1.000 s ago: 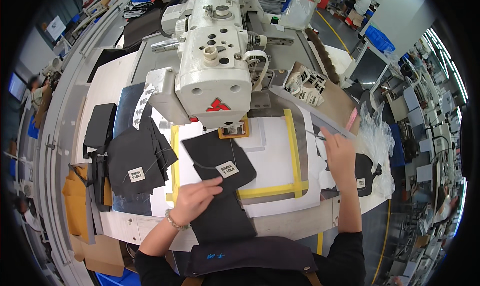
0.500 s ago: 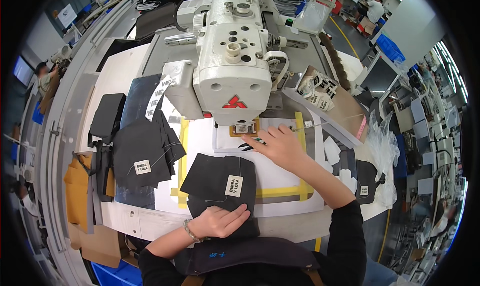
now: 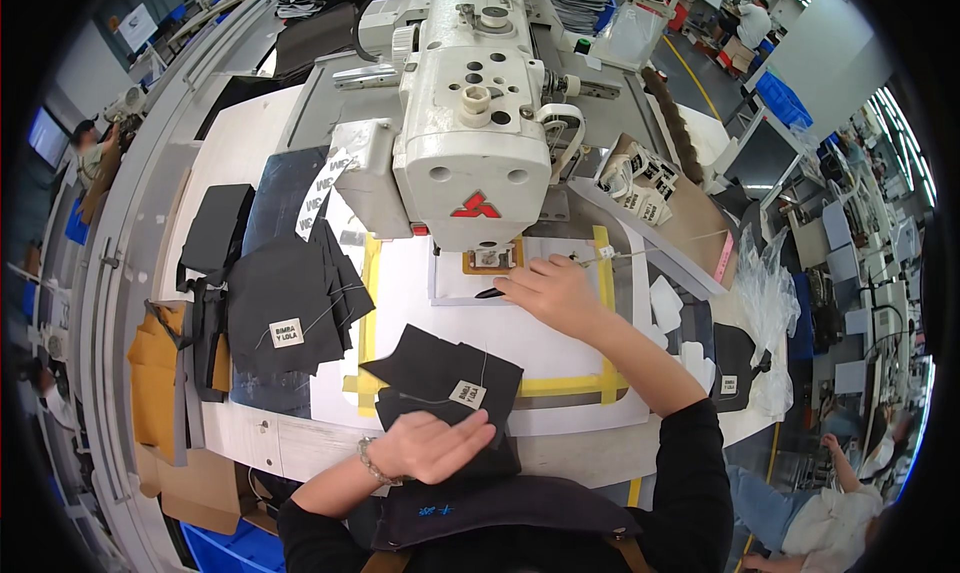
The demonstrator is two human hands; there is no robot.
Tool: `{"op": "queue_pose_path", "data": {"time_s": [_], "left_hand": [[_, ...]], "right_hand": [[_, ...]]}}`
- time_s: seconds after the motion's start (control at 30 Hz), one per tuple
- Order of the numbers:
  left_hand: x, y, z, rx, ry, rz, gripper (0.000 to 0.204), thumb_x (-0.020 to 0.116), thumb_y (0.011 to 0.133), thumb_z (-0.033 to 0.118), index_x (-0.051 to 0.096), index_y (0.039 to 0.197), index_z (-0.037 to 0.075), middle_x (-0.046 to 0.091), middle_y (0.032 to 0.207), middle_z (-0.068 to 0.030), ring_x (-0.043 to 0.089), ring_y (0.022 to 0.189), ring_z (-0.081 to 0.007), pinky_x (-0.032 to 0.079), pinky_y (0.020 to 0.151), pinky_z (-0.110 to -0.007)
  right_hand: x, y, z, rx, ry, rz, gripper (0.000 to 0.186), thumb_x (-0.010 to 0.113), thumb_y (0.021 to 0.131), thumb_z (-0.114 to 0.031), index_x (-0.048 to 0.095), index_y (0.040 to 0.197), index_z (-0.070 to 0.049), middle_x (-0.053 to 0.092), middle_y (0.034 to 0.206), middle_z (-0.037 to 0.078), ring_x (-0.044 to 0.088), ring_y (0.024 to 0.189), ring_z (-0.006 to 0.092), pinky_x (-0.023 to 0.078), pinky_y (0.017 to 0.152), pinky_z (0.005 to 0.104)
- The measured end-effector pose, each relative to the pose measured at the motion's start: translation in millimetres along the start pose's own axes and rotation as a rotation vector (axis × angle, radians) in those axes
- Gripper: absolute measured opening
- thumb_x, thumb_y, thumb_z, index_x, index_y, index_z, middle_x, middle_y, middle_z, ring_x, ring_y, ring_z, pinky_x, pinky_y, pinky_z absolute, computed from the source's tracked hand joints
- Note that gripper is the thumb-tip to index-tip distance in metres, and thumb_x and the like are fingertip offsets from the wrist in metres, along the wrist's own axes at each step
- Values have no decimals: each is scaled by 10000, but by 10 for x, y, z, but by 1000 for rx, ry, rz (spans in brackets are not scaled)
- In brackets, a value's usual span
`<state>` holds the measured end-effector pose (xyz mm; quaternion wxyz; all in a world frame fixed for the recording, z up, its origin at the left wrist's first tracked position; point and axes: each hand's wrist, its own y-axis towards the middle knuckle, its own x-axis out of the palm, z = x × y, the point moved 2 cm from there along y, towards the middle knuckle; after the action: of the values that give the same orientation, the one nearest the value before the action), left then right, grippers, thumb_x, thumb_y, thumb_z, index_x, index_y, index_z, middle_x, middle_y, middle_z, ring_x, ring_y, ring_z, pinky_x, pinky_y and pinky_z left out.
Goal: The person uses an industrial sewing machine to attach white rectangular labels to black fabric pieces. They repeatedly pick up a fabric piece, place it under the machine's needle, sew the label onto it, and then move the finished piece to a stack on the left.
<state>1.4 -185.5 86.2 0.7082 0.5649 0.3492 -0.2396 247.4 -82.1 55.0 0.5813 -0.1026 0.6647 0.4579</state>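
My left hand [image 3: 435, 448] is closed on the near edge of a black fabric piece [image 3: 440, 363]. A small cream label [image 3: 467, 394] with loose thread tails sits on that piece, partly beside my fingertips. At the machine's working spot my right hand [image 3: 548, 295] is closed around a small dark pointed tool [image 3: 488, 294]; its tip shows left of my fingers, the rest is hidden. Just beyond that tip lies the brass-coloured clamp frame [image 3: 490, 257] under the head of the white sewing machine [image 3: 470, 168].
Left of my hands lies a stack of black pieces [image 3: 285, 298], the top one labelled. A cardboard tray [image 3: 670, 213] with loose labels stands at the right, near a clear plastic bag [image 3: 768, 323]. Yellow tape [image 3: 560, 385] borders the white work sheet. Another person [image 3: 825, 513] is at the lower right.
My left hand has lifted and tilted the black piece, its label turning. My right fingers have drawn together around the tool. A person has come into sight at the lower right.
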Motion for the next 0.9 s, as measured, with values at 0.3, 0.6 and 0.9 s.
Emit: {"op": "queue_pose_path", "data": {"time_s": [0.3,0.6,0.9], "left_hand": [[-300,3,-927,-978,-390,305,102,688,846,-18,699,944,-46,710,765,-101,712,684,-131,517,587,-203],[-1299,-391,-1110,-682,-274,591,176,628,874,94,598,812,-68,685,963,-202,635,879,-202,473,824,-288],[-1136,-1861,-1201,-1374,3,332,361,639,820,-91,516,1138,26,609,1014,-81,571,757,-91,449,658,-208]], "right_hand": [[-171,-305,260,166,-37,-51,289,741,727,-245,675,996,-163,563,820,-43,579,733,149,469,640,328],[-701,-824,615,510,-105,-72,284,731,772,-221,672,1029,-115,578,828,35,595,740,239,468,636,354],[-862,-1381,635,684,-140,-31,276,713,815,-189,668,1067,-84,595,897,73,612,793,281,475,671,371]]}}
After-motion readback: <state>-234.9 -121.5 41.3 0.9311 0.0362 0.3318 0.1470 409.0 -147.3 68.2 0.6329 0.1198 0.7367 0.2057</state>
